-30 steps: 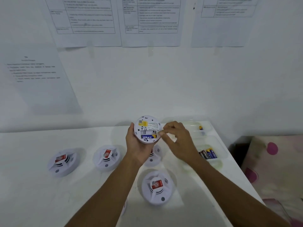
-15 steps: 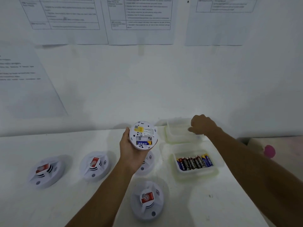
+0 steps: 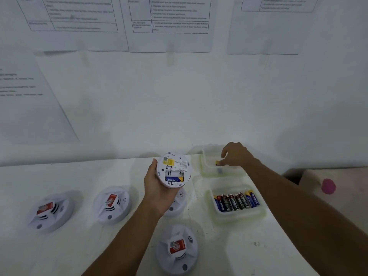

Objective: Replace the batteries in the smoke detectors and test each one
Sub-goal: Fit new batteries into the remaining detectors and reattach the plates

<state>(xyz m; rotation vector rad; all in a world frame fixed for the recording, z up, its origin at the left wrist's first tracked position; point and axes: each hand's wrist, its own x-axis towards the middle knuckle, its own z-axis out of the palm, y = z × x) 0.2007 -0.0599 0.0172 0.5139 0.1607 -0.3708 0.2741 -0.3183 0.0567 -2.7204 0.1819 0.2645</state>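
4 detectors lie face up on the table (image 3: pixel 83 251): a left detector (image 3: pixel 49 211), a middle detector (image 3: pixel 111 204), a near detector (image 3: pixel 177 248), and a hidden detector (image 3: pixel 178 204) that is mostly covered by the left hand (image 3: pixel 157 188). That hand wraps its fingers round the rim of a 5th, the held detector (image 3: pixel 174 169), which is raised above the table with its back to the camera. Its bay is open. 1 blue-and-yellow cell (image 3: pixel 174 179) fills the lower slot, and the upper slot shows bare white. The label print is too small to read.

The right hand (image 3: pixel 237 154) reaches into the far tray (image 3: pixel 206 170), fingers curled down, tips at the yellow end of a battery (image 3: pixel 217 162). Whether they pinch it or only touch it cannot be told, and the fingers hide the rest of it. A grey blur (image 3: pixel 219 170) shows through the tray's front wall, and what it is cannot be made out.

The near tray (image 3: pixel 239 221) holds a row of batteries (image 3: pixel 237 202), black ones between blue. Both forearms run off the bottom edge. The wall papers (image 3: pixel 169 22) are cut off at the top, their print blurred.
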